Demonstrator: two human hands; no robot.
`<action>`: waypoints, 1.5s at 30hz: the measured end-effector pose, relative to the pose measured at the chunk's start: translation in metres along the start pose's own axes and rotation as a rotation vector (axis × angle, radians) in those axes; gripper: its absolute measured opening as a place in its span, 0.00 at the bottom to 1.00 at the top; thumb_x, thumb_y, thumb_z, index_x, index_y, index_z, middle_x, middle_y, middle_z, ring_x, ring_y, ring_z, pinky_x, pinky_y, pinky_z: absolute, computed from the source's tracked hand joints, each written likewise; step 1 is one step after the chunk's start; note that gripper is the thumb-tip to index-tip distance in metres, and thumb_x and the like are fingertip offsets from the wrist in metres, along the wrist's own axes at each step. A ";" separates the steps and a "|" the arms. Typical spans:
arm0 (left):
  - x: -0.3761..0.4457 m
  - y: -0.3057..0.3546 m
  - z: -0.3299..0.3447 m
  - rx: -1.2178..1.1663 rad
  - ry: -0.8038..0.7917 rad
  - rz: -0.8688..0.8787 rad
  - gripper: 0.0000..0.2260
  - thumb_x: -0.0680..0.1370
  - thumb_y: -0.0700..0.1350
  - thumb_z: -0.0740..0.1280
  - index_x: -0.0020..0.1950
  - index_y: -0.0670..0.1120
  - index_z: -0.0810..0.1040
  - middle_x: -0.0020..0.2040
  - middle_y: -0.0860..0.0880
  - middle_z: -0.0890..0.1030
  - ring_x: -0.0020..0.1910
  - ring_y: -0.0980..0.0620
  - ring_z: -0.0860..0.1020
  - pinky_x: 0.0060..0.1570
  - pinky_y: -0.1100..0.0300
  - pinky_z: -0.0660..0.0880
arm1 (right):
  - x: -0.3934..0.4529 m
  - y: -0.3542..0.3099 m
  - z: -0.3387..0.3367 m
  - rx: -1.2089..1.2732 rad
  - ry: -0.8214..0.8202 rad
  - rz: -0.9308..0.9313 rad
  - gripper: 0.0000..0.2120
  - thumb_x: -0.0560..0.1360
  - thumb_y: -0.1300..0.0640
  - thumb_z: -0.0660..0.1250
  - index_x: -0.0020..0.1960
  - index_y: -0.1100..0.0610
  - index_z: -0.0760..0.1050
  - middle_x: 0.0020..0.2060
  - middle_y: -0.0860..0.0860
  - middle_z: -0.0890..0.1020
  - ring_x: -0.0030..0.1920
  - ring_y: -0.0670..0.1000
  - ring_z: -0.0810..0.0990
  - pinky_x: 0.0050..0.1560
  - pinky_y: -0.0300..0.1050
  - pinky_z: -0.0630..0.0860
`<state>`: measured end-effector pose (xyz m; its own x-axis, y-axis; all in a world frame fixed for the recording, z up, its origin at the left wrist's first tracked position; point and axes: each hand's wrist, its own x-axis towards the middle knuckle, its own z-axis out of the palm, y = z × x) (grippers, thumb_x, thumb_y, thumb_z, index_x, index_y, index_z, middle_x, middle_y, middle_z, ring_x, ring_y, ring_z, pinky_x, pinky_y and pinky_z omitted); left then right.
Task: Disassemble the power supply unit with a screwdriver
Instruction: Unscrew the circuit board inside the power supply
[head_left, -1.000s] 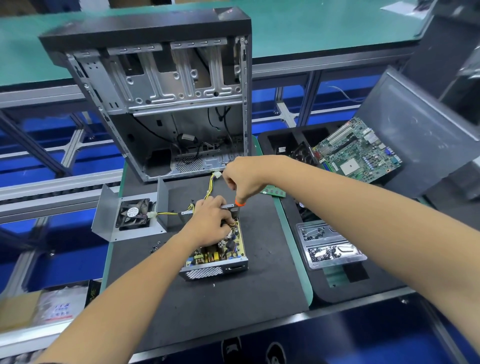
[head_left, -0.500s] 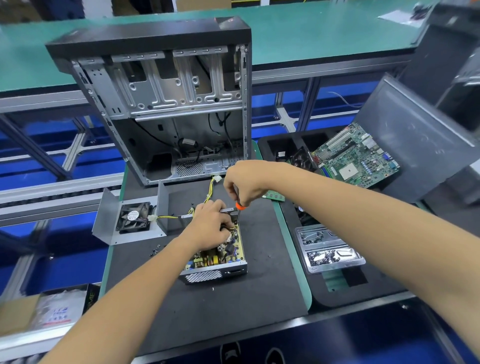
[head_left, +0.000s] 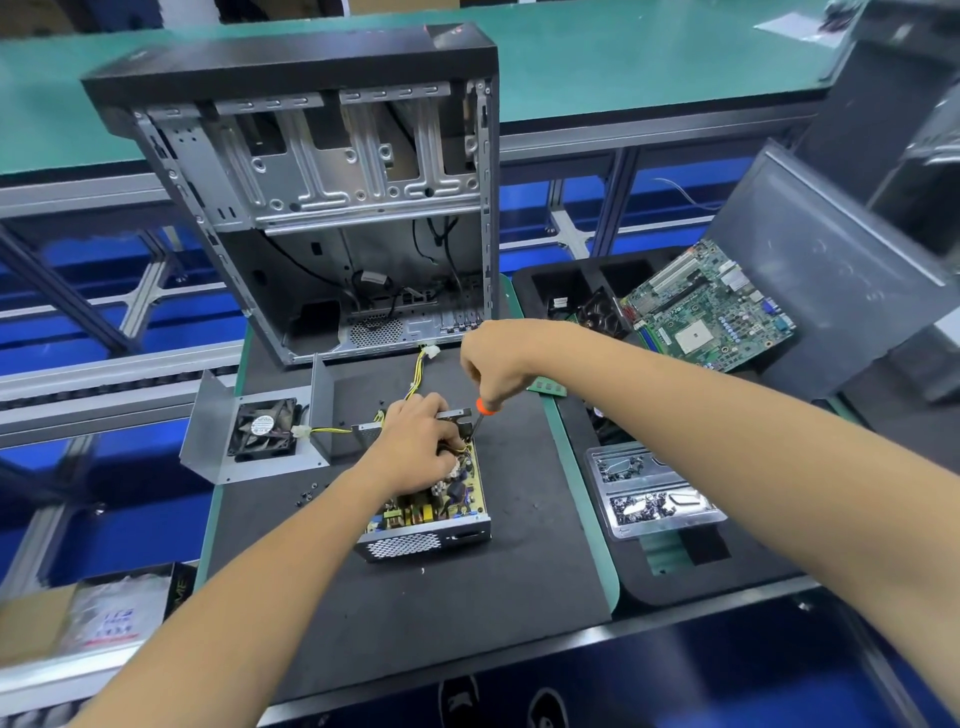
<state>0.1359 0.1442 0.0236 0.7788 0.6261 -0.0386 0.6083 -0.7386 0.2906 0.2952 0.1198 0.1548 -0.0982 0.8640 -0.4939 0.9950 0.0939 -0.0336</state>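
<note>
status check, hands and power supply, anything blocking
Right hand grips screwdriver, tip down at power supply far corner. Left hand rests on its board. Nothing blocking.

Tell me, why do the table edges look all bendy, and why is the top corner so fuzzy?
Head view: the wide lens bows straight lines, so the green bench edge curves; the far top right smears with blur, as does the box at lower left; the power supply and both hands, left and right, in the middle look sharp under even light.

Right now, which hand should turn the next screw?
Probably the right hand: it already grips the screwdriver, tip down at the power supply's far corner. The left hand rests on the board, steadying it.
</note>
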 end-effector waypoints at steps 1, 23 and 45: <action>0.000 0.000 0.000 0.005 0.000 0.000 0.10 0.72 0.45 0.66 0.50 0.53 0.84 0.52 0.50 0.71 0.52 0.49 0.67 0.51 0.60 0.53 | 0.000 0.001 0.002 0.009 -0.003 0.006 0.09 0.68 0.55 0.72 0.35 0.58 0.74 0.29 0.52 0.73 0.33 0.53 0.69 0.31 0.41 0.64; -0.001 -0.001 0.003 -0.102 0.052 -0.005 0.06 0.74 0.48 0.66 0.46 0.52 0.83 0.48 0.54 0.69 0.50 0.52 0.67 0.60 0.55 0.58 | -0.013 0.026 0.000 0.201 0.003 0.050 0.09 0.73 0.61 0.62 0.36 0.64 0.76 0.30 0.57 0.81 0.28 0.54 0.77 0.30 0.39 0.71; -0.007 0.000 -0.026 -0.294 0.291 -0.048 0.08 0.77 0.45 0.67 0.41 0.45 0.82 0.42 0.52 0.78 0.44 0.53 0.73 0.48 0.59 0.69 | -0.020 0.074 -0.043 0.593 -0.010 -0.123 0.06 0.75 0.59 0.66 0.44 0.59 0.82 0.34 0.53 0.83 0.28 0.50 0.75 0.26 0.39 0.69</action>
<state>0.1262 0.1465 0.0485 0.6490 0.7339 0.2003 0.5404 -0.6301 0.5577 0.3702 0.1312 0.1995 -0.2162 0.8592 -0.4637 0.8168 -0.1011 -0.5680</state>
